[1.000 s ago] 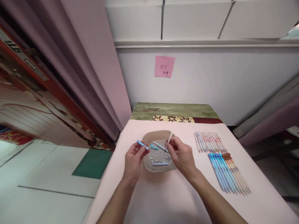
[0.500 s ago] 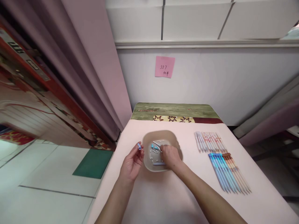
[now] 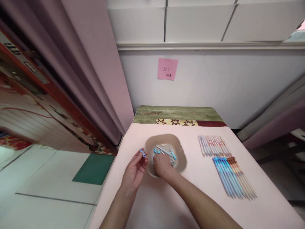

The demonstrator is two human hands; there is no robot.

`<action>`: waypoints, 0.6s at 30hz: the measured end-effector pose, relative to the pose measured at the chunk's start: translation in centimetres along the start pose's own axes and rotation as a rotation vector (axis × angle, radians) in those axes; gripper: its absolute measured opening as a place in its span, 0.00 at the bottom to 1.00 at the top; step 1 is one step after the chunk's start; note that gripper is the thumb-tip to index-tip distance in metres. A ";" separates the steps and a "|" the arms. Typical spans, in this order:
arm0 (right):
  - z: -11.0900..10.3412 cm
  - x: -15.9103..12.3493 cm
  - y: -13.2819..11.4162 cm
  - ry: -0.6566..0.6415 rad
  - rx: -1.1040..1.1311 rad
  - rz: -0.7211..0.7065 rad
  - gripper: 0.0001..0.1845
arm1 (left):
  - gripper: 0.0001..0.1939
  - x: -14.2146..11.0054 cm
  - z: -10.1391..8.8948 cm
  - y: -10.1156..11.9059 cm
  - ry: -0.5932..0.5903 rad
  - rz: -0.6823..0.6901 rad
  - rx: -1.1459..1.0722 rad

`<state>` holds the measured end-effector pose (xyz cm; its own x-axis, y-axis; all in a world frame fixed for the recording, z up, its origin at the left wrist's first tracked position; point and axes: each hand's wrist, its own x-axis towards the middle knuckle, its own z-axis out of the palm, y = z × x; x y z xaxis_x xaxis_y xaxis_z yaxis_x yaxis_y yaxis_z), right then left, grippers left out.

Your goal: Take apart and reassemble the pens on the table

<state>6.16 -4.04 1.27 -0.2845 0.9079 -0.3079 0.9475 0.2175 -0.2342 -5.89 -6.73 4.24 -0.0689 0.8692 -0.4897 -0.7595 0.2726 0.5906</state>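
My left hand [image 3: 135,167] pinches a blue pen barrel [image 3: 142,153] beside the bowl [image 3: 164,139], but my right hand [image 3: 162,164], fingers hidden inside it, has a grip I can't tell, and blind groping could scatter the teal pieces [image 3: 155,150].

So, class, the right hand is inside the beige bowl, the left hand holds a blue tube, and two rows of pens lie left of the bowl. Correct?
Not quite: the two rows of pens lie right of the beige bowl, as the head view shows. The right hand is inside it, and the left hand holds the blue tube.
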 end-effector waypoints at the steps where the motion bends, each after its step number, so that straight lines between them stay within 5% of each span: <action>1: 0.1 0.0 0.0 0.001 0.006 0.004 0.11 | 0.10 0.0 0.0 -0.1 0.000 0.003 0.002; 10: -0.3 -0.4 0.4 0.092 0.135 0.043 0.10 | 0.10 -0.2 0.4 -0.4 0.002 0.026 0.012; 16: -3.5 -1.5 6.8 0.275 0.323 0.121 0.14 | 0.09 -0.4 0.6 0.3 0.025 0.049 0.015; 18: -4.0 -2.3 8.5 0.378 0.588 0.118 0.15 | 0.09 -0.6 1.1 -0.3 0.009 0.019 0.003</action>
<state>15.42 -2.87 3.69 -0.0136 0.9989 -0.0458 0.7030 -0.0230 -0.7108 -4.92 -6.86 5.10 -0.0893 0.8706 -0.4838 -0.7560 0.2569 0.6020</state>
